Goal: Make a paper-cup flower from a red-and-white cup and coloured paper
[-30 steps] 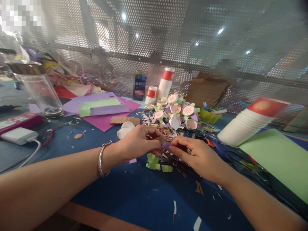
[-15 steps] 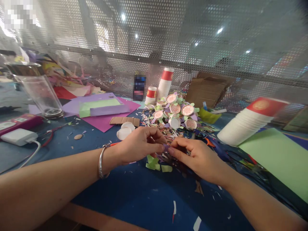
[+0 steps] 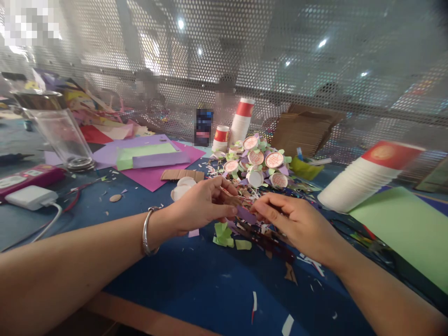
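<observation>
A small purple paper strip spans the gap between my hands over the scrap-strewn table. My left hand, with a silver bangle at the wrist, pinches its left end near the thumb; the index finger arches above. The fingertips of my right hand are closed at the strip's right end, partly hidden. Below lie light green paper pieces and a dark red-handled tool, partly covered by scraps. Just beyond stands a heap of paper-cup discs with green and purple paper tabs.
Stacked paper cups lean at the right beside green paper; more cup stacks stand behind the heap. Corrugated cardboard rests against the perforated metal screen. At left are a glass jar, white charger and coloured sheets.
My hands have drawn slightly apart, the right one moving a little rightward. More of the purple strip now shows between them, and the tool beneath is more exposed.
</observation>
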A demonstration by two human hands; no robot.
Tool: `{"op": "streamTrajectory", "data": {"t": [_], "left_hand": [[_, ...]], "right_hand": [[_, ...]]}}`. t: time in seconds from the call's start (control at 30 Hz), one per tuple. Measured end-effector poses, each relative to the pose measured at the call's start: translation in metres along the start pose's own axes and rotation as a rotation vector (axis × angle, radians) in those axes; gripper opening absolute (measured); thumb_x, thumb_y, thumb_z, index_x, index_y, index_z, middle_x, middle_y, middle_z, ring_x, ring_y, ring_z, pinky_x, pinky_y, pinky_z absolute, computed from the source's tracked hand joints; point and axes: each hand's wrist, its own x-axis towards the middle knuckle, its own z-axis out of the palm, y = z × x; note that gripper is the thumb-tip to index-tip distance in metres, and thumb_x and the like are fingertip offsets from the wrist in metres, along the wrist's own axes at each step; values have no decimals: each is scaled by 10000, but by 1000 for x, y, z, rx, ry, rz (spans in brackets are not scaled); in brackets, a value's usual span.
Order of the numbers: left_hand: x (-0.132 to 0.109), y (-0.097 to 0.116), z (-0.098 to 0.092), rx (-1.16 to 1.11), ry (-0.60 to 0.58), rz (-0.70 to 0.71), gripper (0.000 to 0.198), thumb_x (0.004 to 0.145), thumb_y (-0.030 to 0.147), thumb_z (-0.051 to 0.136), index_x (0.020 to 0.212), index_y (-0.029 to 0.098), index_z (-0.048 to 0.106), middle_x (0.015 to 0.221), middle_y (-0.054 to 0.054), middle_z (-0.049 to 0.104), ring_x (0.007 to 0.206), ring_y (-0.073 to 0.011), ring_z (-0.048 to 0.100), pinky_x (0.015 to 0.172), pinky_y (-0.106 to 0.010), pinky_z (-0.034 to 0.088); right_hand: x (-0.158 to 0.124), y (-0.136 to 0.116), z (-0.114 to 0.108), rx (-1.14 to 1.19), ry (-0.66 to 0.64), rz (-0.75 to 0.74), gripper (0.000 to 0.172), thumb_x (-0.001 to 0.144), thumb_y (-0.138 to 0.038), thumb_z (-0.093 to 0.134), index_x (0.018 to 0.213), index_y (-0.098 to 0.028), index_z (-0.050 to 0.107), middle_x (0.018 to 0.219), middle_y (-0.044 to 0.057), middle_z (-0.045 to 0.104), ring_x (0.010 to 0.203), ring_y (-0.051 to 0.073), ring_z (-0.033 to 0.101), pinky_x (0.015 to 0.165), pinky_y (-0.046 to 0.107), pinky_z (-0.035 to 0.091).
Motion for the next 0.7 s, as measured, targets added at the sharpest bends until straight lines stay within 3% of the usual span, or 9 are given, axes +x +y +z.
{"op": "streamTrajectory", "data": {"t": [0.1, 0.23, 0.37, 0.57, 0.7], "left_hand": [[0, -1, -1, 20, -51, -4, 330, 740, 174, 738, 1023, 173, 568, 717, 40, 640, 676, -109, 623, 619, -238, 470], [-1, -3, -1, 59, -169, -12, 398, 729, 156, 737, 1086, 164, 561, 730, 29, 670, 628, -88, 582, 573, -215, 394], [-1, -2, -1, 77, -198, 3, 371, 765, 189, 728, 1096, 158, 563, 770, -5, 708, 678, -113, 628, 616, -236, 422], [-3, 6, -3, 211, -68, 81, 302, 868, 345, 670, 1101, 170, 589, 809, -18, 704, 746, -137, 652, 657, -255, 460], [-10, 9, 0, 566, 70, 299, 447, 793, 476, 750, 1082, 182, 578, 956, -33, 687, 858, -170, 639, 726, -288, 473]], "right_hand": [[0, -1, 0, 15, 32, 19, 358, 989, -525, 471, 886, -235, 654, 772, -1, 648, 679, 159, 558, 595, 278, 406], [-1, -4, 5, 27, -3, -14, 297, 986, -478, 502, 925, -241, 671, 889, 17, 695, 773, 176, 617, 608, 272, 440], [-2, -5, 8, 147, -99, 32, 283, 978, -465, 517, 886, -233, 652, 808, 4, 662, 611, 145, 620, 529, 260, 475], [-2, -2, 7, 236, -72, 56, 267, 952, -449, 564, 827, -222, 627, 677, -21, 612, 528, 122, 564, 484, 242, 455], [-1, -2, 8, 274, 2, 59, 284, 932, -466, 594, 812, -213, 643, 695, 4, 649, 569, 137, 584, 501, 247, 465]]}}
